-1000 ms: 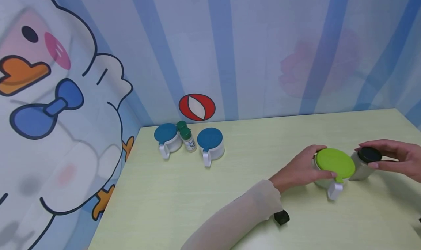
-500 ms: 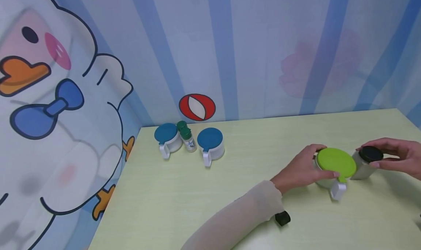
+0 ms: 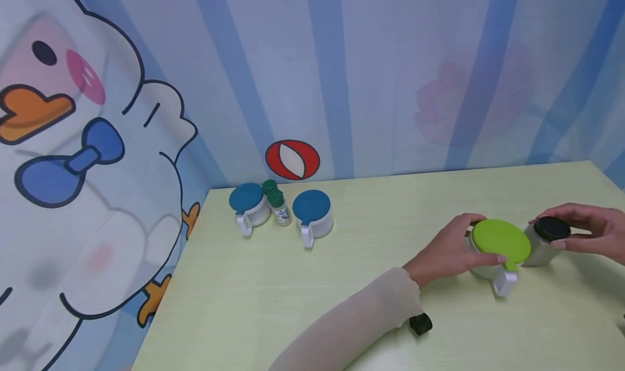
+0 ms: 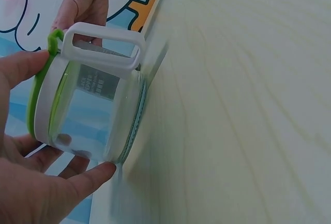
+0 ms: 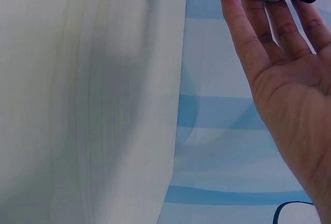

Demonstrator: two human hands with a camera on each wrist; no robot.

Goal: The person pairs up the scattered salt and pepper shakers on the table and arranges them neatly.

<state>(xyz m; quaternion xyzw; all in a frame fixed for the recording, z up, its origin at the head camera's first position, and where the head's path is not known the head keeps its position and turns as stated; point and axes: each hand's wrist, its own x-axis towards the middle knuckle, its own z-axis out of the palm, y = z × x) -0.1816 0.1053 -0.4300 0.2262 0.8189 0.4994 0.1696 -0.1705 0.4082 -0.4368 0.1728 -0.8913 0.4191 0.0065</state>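
On the right of the head view, my left hand [image 3: 451, 249] grips a round glass seasoning jar [image 3: 501, 243] with a lime-green lid and a white handle. Its thumb lies at the lid's edge by the handle; in the left wrist view the fingers spread along the clear glass body [image 4: 93, 123]. Right beside it, my right hand [image 3: 595, 229] holds a black-capped pepper shaker [image 3: 539, 250] between thumb and fingers. Part of the shaker's dark printed label [image 4: 97, 83] shows through the glass jar. Both containers stand upright, side by side, low at the table.
Two blue-lidded white seasoning jars [image 3: 313, 213] [image 3: 248, 203] stand at the back left of the pale table [image 3: 234, 306]. Between them are two green-capped small bottles [image 3: 280, 211]. A printed cloth wall [image 3: 371, 89] rises behind. A black block [image 3: 420, 324] shows by the left sleeve's cuff.
The green-lidded jar in my left hand and the pepper shaker in my right have shifted slightly right together. The jar's handle has moved right too. The things at back left have not moved.
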